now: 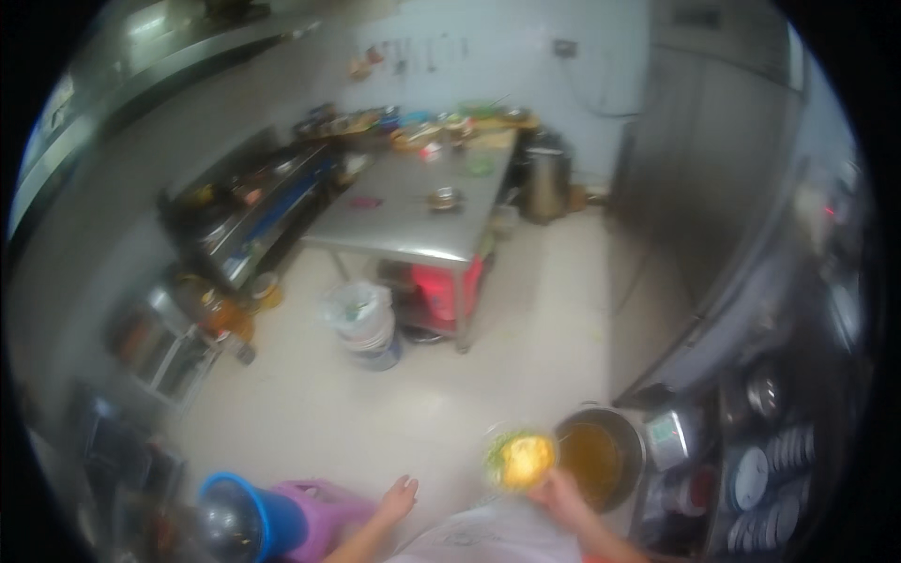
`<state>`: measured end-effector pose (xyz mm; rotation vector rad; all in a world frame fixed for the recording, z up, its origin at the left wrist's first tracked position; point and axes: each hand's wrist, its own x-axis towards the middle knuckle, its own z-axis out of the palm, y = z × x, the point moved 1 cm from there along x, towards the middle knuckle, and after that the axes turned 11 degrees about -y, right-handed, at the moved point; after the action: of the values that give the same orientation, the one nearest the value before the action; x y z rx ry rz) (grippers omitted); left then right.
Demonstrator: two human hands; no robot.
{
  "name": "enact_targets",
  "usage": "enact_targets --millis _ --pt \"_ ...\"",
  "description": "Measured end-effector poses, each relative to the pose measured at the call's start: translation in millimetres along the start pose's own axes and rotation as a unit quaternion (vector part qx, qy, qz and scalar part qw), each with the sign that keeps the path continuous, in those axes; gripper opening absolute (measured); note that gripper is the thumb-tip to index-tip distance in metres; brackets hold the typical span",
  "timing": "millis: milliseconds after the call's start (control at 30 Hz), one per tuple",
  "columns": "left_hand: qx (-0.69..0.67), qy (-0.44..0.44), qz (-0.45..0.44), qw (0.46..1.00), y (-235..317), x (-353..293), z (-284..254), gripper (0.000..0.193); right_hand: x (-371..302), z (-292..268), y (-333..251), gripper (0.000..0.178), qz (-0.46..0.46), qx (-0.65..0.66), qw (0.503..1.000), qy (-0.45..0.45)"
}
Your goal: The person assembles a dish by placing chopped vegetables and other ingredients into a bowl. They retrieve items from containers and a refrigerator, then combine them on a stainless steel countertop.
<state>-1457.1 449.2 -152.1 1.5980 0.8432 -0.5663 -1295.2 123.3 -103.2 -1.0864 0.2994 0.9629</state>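
My right hand [558, 494] grips the near right side of a round bowl [489, 437]. In the bowl lies yellow food that looks like a fried egg [527, 460], with chopped green bits on its left side. Just right of the bowl stands a large metal pot [641, 450] of yellowish-brown liquid. My left hand [400, 497] hangs over the floor, holding nothing, its fingers loosely apart. The picture is blurred, so the bowl's rim and the fingertips are hard to make out.
Beside my left forearm are a blue bucket [272, 516] and a pink plastic stool [343, 507]. Ahead stand a lined waste bin [361, 324] and a steel table [399, 225]. A scale [668, 439] and shelves of stacked white dishes [751, 479] lie right of the pot.
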Motion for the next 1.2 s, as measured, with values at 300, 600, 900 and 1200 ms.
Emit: enact_targets --millis 300,600,900,1200 --pt "-0.082 0.184 -0.254 0.946 -130 -21 -102 0.054 322 167 -176 0.046 0.078 -0.017 0.99 -0.118" --pt "-0.181 0.127 -0.3 0.928 -106 124 -282 0.048 616 374 -301 0.054 -0.087 0.163 0.96 -0.209" --pt "-0.168 0.158 -0.109 0.967 -1 334 -659 0.044 749 536 -251 0.038 0.018 -0.017 0.992 -0.122" --pt "-0.119 0.072 -0.225 0.964 127 493 -965 0.037 869 858 -182 0.038 -0.208 -0.674 0.663 -0.25"
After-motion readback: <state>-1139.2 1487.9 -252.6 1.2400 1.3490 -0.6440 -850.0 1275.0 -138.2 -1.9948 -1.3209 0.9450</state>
